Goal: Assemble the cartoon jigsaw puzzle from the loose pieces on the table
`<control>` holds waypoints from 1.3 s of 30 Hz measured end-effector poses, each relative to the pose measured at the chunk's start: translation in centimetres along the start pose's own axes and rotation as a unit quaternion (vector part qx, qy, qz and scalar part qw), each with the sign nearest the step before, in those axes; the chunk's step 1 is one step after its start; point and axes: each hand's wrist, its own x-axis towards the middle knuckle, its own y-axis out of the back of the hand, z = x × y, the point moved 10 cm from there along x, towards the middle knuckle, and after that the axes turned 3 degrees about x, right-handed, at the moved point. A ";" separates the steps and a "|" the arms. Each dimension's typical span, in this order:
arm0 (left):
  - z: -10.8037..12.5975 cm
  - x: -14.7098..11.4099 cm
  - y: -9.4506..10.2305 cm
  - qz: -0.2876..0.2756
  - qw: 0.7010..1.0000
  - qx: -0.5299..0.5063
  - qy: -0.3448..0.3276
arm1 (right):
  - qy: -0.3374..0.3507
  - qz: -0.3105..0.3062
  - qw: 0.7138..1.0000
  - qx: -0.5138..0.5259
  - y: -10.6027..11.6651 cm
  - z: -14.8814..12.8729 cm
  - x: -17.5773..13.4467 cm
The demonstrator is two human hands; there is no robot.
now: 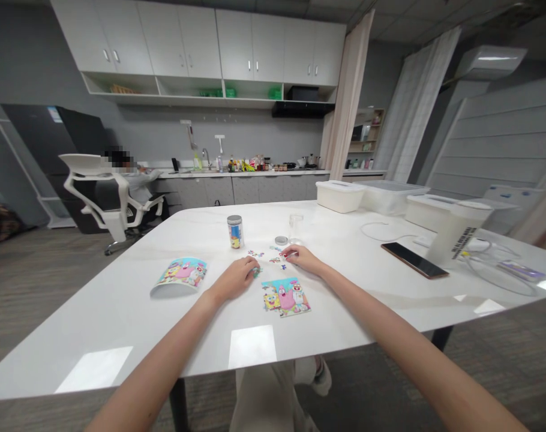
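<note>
Left fingers (250,268) are bent down toward the tabletop, with a greenish loose piece at the tips; whether it's gripped or just touched can't be told. Right fingers (288,252) are bunched over the far cluster, a reddish bit seen at the tips; pinched or only touched, can't be told either. Left hand (239,277) is held lower and nearer, right hand (304,259) slightly farther out.

Loose puzzle pieces (275,260) are scattered between and just beyond the hands, a few by the left fingertips. The partly assembled puzzle (291,297) is laid flat on the near side, between the forearms; its left edge is ragged, and a yellow, a pink and a white figure are shown on it. The same figures are printed on a bowed picture sheet (183,273), set to the left of the left hand.

Farther out: a lidded jar (235,234) is stood upright at left, a clear jar (296,227) at right, with a silver lid (281,240) laid flat just beside it. Everything is carried on a glossy white table (201,342).

Right side: phone (414,260) laid flat, pale cup (457,234) stood beside it, white box (339,197) placed farther back. Far left, a white chair (113,195) is occupied by a person.
</note>
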 end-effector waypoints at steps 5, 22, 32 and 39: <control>0.3 1.1 -0.2 -0.019 0.999 0.037 -0.012 | 0.028 -0.006 0.999 -0.027 0.0 -0.9 -0.3; -0.3 3.8 -2.0 -0.065 0.992 0.093 -0.050 | 0.121 -0.065 0.984 -0.111 -2.1 -1.7 2.1; -0.1 3.4 -1.2 -0.056 0.993 0.098 -0.042 | 0.145 -0.077 0.974 -0.156 -2.9 -3.8 0.4; -1.4 3.0 -1.0 -0.046 0.994 0.098 -0.019 | 0.163 -0.080 0.966 -0.182 -3.0 -4.3 0.0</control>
